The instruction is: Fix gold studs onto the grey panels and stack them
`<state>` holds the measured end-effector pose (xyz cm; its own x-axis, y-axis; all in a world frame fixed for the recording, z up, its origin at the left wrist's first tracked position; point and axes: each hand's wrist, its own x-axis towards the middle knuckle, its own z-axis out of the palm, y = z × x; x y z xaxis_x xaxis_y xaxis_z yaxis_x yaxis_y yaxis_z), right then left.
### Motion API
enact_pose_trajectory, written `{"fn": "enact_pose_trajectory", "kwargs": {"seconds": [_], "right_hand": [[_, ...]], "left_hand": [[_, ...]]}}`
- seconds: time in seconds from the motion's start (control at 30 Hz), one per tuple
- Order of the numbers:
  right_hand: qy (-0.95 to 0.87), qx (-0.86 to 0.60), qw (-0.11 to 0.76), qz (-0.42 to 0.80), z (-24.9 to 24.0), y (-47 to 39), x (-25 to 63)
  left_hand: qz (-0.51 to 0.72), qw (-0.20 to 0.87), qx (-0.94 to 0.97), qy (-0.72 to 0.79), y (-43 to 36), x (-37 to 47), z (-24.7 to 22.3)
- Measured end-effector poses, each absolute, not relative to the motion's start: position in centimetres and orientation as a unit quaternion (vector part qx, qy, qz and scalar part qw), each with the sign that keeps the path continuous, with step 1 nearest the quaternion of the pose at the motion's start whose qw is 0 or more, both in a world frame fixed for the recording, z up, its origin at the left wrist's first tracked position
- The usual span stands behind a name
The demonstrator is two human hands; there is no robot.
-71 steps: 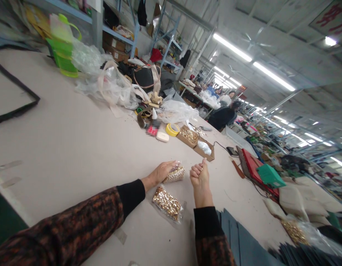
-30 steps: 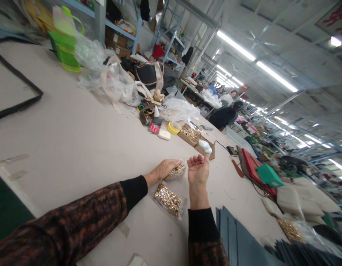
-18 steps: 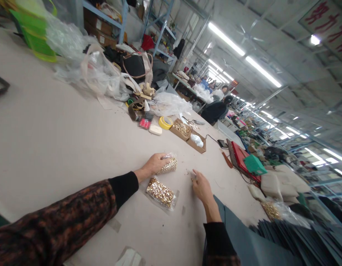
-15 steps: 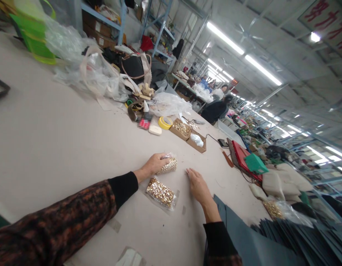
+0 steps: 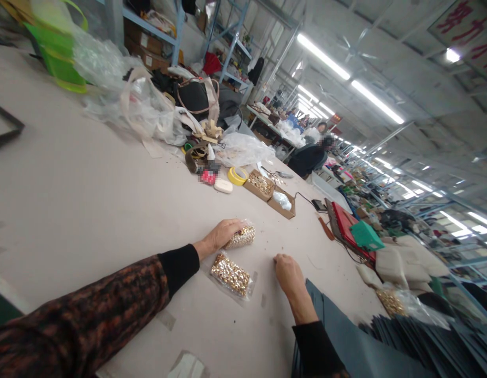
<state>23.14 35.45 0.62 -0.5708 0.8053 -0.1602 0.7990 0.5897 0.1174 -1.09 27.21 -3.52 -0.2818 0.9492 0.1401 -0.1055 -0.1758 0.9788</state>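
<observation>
My left hand (image 5: 223, 235) is closed around a clear plastic bag of small gold metal pieces (image 5: 243, 236) on the table. A second clear bag of gold pieces (image 5: 230, 274) lies flat just below it, nearer to me. My right hand (image 5: 289, 273) rests on the tabletop to the right of both bags, its fingers curled in. Whatever those fingers hold, if anything, is hidden. A few tiny specks lie by its fingertips.
Beyond the bags stand a cardboard box of gold pieces (image 5: 261, 184), a box with a white bundle (image 5: 281, 201) and yellow tape (image 5: 237, 176). Dark sheets (image 5: 416, 341) pile at the right, near a green box (image 5: 365, 235). Bags and plastic clutter the far edge.
My right hand's fingers have gone from extended to curled, and the hand sits slightly lower. My left hand keeps its hold on the bag. The view has shifted a little.
</observation>
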Motion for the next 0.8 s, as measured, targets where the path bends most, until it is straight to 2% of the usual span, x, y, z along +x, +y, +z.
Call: {"fn": "enact_pose_trajectory", "kwargs": {"seconds": [0.13,0.3,0.5,0.67,0.8], "right_hand": [[0.879,0.471,0.062,-0.035,1.5,36.2,23.0],[0.842,0.505,-0.042,-0.185,3.4,36.2,21.9],[0.817,0.439,-0.151,-0.342,4.7,34.0,16.2],[0.838,0.386,-0.159,-0.351,5.0,33.3,12.9],[0.845,0.436,-0.145,-0.273,5.1,34.7,15.1]], "left_hand": [[0.641,0.404,0.445,0.478,27.2,-1.4,-3.4],[0.645,0.394,0.442,0.483,27.4,-1.4,-3.5],[0.65,0.397,0.42,0.493,27.0,-1.2,-3.1],[0.649,0.411,0.41,0.492,26.4,-1.0,-2.9],[0.65,0.415,0.41,0.487,26.6,-1.0,-3.0]]}}
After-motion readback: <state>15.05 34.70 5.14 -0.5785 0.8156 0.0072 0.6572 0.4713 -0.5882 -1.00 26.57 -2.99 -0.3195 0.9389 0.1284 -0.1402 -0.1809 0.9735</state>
